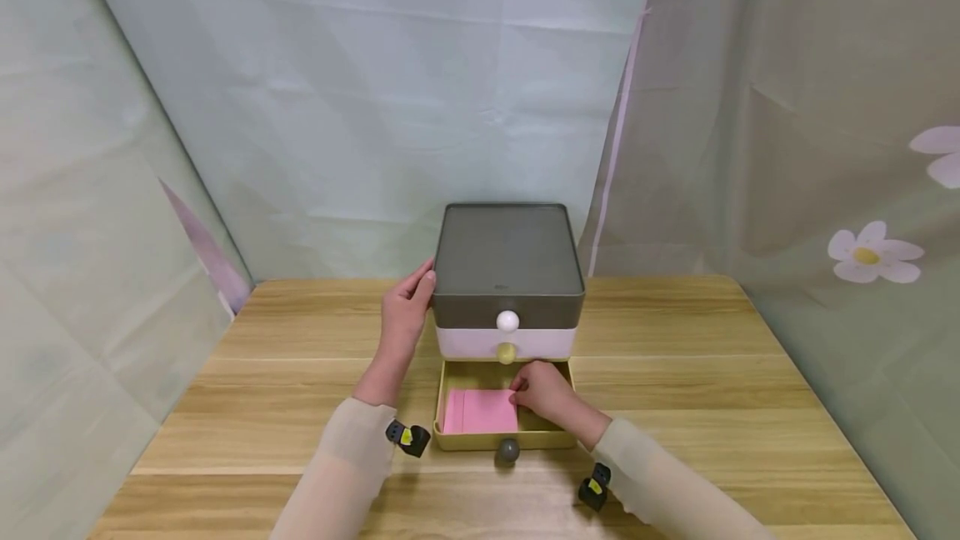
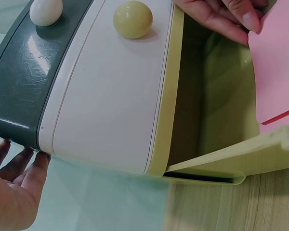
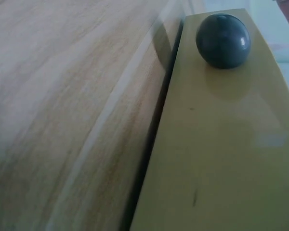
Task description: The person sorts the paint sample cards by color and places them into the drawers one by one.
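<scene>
Head view: we see a small three-drawer cabinet [image 1: 507,273] standing on a wooden table [image 1: 712,390], toward the middle of its far edge. Bottom drawer [image 1: 457,438] is pulled out toward the near edge; the two drawers above are pushed in.

Left hand [image 1: 405,312]: fingers straight, laid flat against the cabinet's left side, thumb up at the dark top section. It grips nothing. Left wrist view confirms the fingertips [image 2: 19,166] touching the underside edge of the dark section.

Right hand [image 1: 542,390]: inside the open drawer, at its right half, fingers curled onto the right edge of a pink paper [image 1: 482,412]. The left wrist view shows fingertips pinching the paper's edge, the sheet lifted clear of the drawer floor on that side. The paper occupies the drawer's left and middle part.

Knobs: white knob [image 1: 507,321] on the dark top drawer, yellow knob [image 1: 506,352] on the white middle drawer, grey knob [image 1: 507,450] on the yellow drawer front.

Right wrist view: only the yellow drawer front, its grey knob and bare table beside it; the hand itself is scarcely in frame.
</scene>
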